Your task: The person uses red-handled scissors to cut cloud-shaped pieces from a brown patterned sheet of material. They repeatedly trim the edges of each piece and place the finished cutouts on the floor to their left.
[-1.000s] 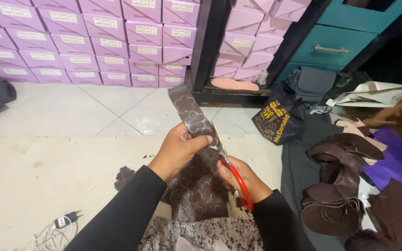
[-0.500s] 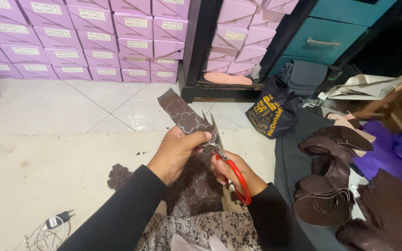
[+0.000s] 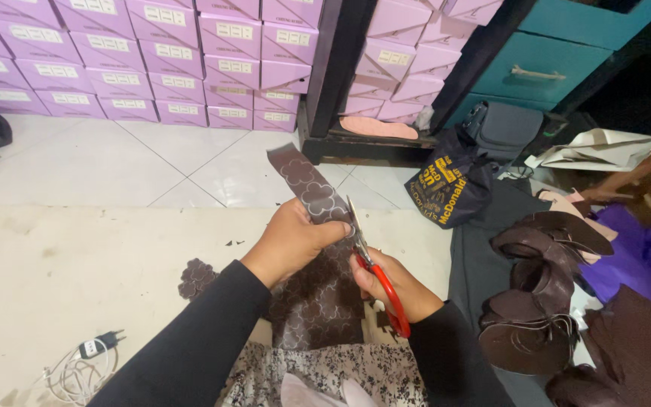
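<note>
**Blades close to the thumb**

The strip has swung lower since the earlier frame. I see the left hand pinching the brown patterned strip above the floor, the right hand closed on red-handled scissors. Risk: blades nick the left thumb, or the cut wanders as the free end sags.

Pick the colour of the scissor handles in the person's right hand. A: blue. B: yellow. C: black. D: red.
D: the right hand grips scissors with red handle loops, the blades at the brown patterned strip that the left hand holds.
</note>
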